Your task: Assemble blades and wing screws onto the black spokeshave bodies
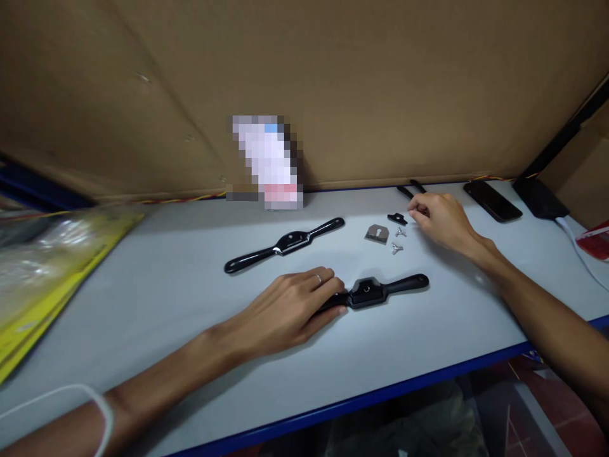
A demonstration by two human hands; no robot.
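Steadiness matters: your left hand [295, 309] is closed round the near black tool [373, 294] on the tabletop [285, 387], so pin it flat, moving your right hand [440, 219], fingers bunched, hold unclear, lightly beside the far small black part [397, 219]

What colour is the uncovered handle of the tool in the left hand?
The uncovered handle is black, seen best in the head view.

A black two-handled tool [405, 285] lies slightly slanted, one handle inside the left grip [295, 304] — the dark grey plate [364, 284] at its middle sits just beyond, the free handle pointing away. A small black piece [396, 219] lies just beside the right grip [440, 217].
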